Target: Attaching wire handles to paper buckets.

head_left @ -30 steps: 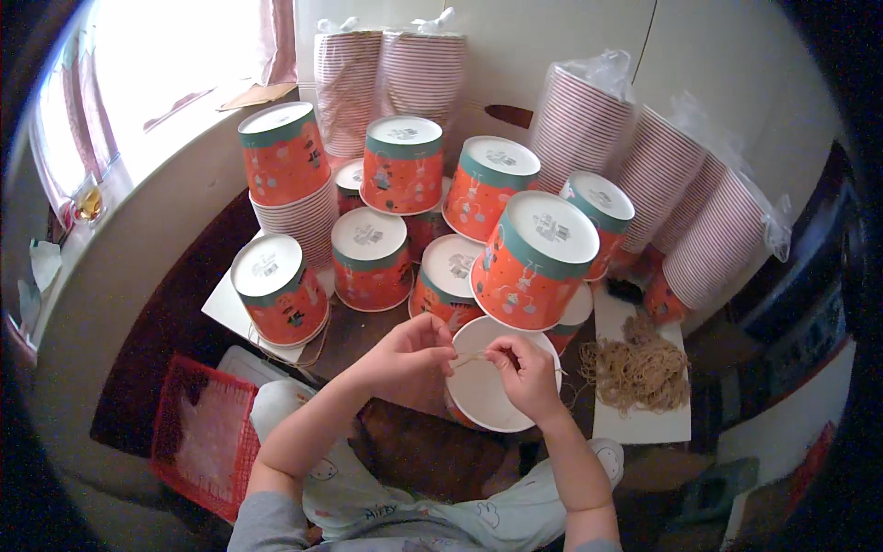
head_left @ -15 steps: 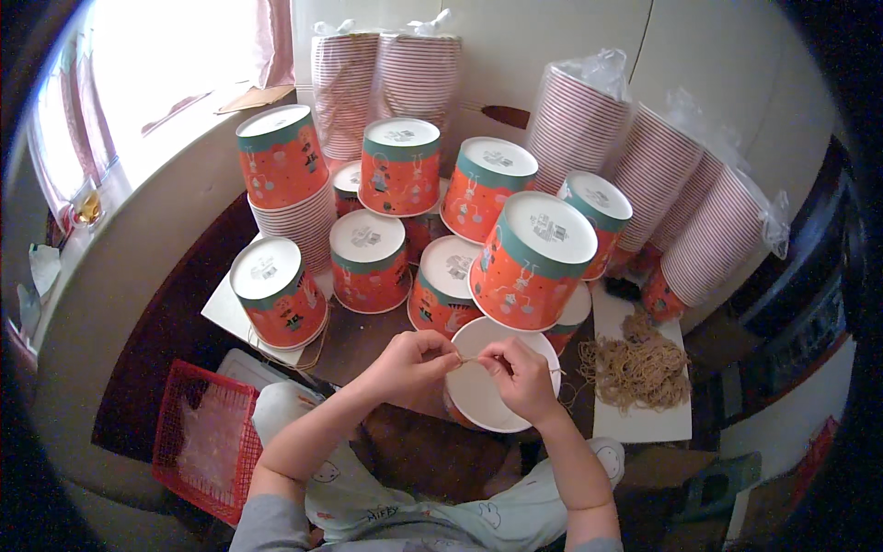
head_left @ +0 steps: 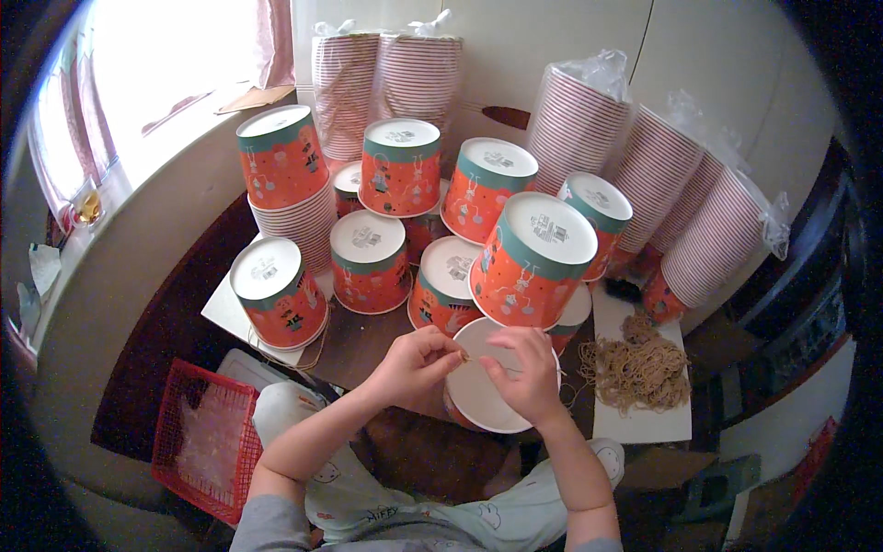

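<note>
A white-bottomed paper cup (head_left: 492,391) is seen upturned at the lap, and over it a thin string (head_left: 478,361) is pinched by the left hand (head_left: 418,363) and the right hand (head_left: 524,373), both closed. Beside them, a red basket (head_left: 198,442) and a pile of brown bands (head_left: 639,373) are set. Beyond, orange cups (head_left: 538,262) are stacked on the dark desk (head_left: 359,336); bagged stacks (head_left: 575,124) are lined along the wall. The string's ends cannot be made out.

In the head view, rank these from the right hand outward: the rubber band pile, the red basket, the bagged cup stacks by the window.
From the right hand:
1. Rubber band pile, just to its right on the white sheet.
2. Red basket, lower left beside the knee.
3. Bagged cup stacks, far back by the window.
</note>
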Tool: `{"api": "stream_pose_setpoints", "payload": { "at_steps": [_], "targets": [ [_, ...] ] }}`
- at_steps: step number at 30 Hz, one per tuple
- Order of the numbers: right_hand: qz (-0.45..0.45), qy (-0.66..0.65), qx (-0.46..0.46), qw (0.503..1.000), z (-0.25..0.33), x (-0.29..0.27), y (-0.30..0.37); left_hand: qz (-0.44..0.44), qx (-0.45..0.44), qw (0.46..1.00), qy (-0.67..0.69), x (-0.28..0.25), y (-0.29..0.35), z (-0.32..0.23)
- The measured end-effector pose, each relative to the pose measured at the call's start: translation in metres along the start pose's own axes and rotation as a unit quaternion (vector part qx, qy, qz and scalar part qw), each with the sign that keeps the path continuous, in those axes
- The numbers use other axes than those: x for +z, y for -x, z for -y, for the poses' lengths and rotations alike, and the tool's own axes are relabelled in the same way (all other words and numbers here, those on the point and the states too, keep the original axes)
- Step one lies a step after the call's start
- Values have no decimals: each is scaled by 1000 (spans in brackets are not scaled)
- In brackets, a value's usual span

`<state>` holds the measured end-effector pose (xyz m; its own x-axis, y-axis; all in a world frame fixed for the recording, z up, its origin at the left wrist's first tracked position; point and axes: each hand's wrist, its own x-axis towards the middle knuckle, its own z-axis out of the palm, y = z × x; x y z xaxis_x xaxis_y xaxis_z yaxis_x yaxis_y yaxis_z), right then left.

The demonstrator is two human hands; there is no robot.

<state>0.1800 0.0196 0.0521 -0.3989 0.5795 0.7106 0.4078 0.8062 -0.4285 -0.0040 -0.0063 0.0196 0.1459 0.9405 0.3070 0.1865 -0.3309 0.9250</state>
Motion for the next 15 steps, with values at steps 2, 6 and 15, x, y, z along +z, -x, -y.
{"api": "stream_pose_setpoints", "payload": {
  "at_steps": [2,6,15],
  "targets": [
    [13,81,-39,996,3,-2,4,-11,17,997,-75,0,0,-4],
    [24,81,-37,996,12,3,4,-38,35,995,-89,7,2,-12],
    [35,29,23,999,5,7,4,-90,179,945,-258,16,3,-6]
  ]
}}
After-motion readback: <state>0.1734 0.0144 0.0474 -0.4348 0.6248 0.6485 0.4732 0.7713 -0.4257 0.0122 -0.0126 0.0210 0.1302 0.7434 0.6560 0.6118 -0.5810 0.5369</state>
